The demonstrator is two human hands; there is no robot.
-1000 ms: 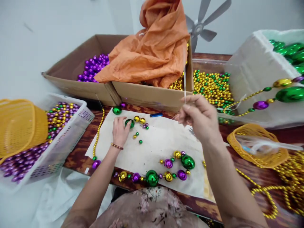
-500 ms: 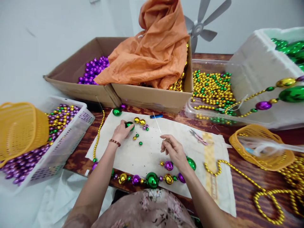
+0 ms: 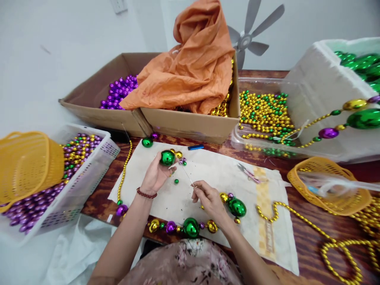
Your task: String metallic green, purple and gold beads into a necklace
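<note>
My left hand [image 3: 156, 172] holds a large shiny green bead [image 3: 168, 157] between thumb and fingers, lifted over the white cloth [image 3: 172, 198]. In my right hand [image 3: 208, 198] a thin needle [image 3: 187, 175] is pinched, its far end at the green bead. Whether it has entered the bead's hole cannot be made out. Gold beads [image 3: 178, 154] and a small green bead [image 3: 176, 181] lie near my left hand. A strand of large green, gold and purple beads [image 3: 191, 227] runs along the near table edge and up beside my right wrist.
Pliers [image 3: 247, 173] and a blue lighter-like stick [image 3: 196, 147] lie on the cloth. Behind stands a cardboard box [image 3: 190, 124] with orange fabric. A white basket [image 3: 102, 158] of beads is left; a yellow basket [image 3: 326, 209] and gold bead chain [image 3: 305, 221] are right.
My left hand has picked the green bead up off the cloth and turned it toward my right hand. My right hand has moved left and down, bringing the needle to the bead.
</note>
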